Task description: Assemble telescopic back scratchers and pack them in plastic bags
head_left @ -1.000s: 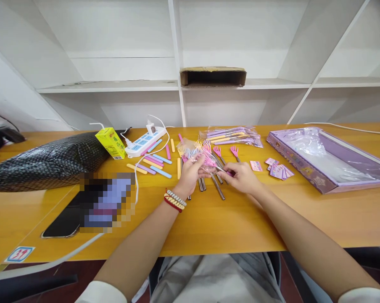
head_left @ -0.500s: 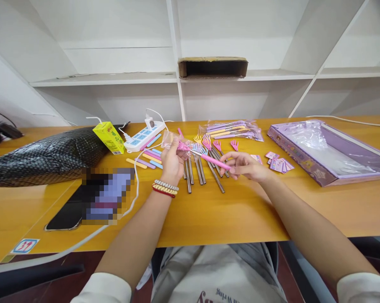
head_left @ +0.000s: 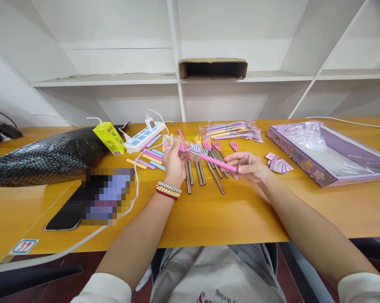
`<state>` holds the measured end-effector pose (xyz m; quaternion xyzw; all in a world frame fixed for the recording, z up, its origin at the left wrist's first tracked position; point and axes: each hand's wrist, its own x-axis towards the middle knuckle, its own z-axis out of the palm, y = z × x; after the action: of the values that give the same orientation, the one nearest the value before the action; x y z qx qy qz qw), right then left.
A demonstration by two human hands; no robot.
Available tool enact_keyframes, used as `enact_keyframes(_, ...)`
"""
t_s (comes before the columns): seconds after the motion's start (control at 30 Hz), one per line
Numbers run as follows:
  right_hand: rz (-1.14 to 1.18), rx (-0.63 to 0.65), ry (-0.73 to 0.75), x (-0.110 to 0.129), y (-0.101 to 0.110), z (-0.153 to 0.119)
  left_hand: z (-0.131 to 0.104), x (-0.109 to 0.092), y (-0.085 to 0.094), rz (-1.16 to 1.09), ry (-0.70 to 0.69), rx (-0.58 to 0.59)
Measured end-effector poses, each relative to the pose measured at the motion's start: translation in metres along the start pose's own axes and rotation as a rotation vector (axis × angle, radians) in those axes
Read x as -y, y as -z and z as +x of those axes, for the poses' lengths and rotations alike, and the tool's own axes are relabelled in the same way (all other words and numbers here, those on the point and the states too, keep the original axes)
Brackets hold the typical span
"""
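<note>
A pink back scratcher [head_left: 218, 162] with a metal shaft is held slantwise across both hands. My left hand [head_left: 175, 165] is closed round its claw end, along with a clear plastic sleeve [head_left: 168, 142]. At the handle's lower end, my right hand [head_left: 249, 167] pinches the pink grip between thumb and fingers. Beneath and behind lie several metal rods with coloured claws [head_left: 206, 143] in pink, yellow and blue. To the left of them are loose coloured handles [head_left: 152, 157].
Bagged back scratchers [head_left: 234, 129] lie at the back. A purple open box [head_left: 322, 179] and small printed cards [head_left: 280, 165] are on the right. Leftward are a power strip [head_left: 146, 136], a yellow drink carton [head_left: 109, 138], a black wrapped bundle [head_left: 48, 155] and a phone [head_left: 65, 210].
My right hand has shifted slightly right along with the pink handle. My left hand has moved slightly right and remains at the claw end.
</note>
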<state>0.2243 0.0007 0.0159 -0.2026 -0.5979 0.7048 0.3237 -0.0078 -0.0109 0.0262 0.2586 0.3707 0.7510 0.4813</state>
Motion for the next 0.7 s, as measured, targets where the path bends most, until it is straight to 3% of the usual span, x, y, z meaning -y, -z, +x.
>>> enact_keyframes(0.27,-0.066,-0.184,0.077,-0.005,-0.005,0.007,-0.001,0.004,0.003,0.012,0.049,0.065)
enact_keyframes(0.43,-0.116,-0.344,0.120,-0.010,-0.010,0.013,-0.016,0.010,-0.005,0.073,0.099,0.188)
enact_keyframes(0.53,-0.182,-0.362,0.133,-0.009,-0.015,0.013,-0.025,0.015,-0.008,0.128,0.150,0.248)
enact_keyframes(0.7,-0.354,-0.376,0.165,-0.016,-0.025,0.012,-0.039,0.028,-0.011,0.303,0.238,0.445)
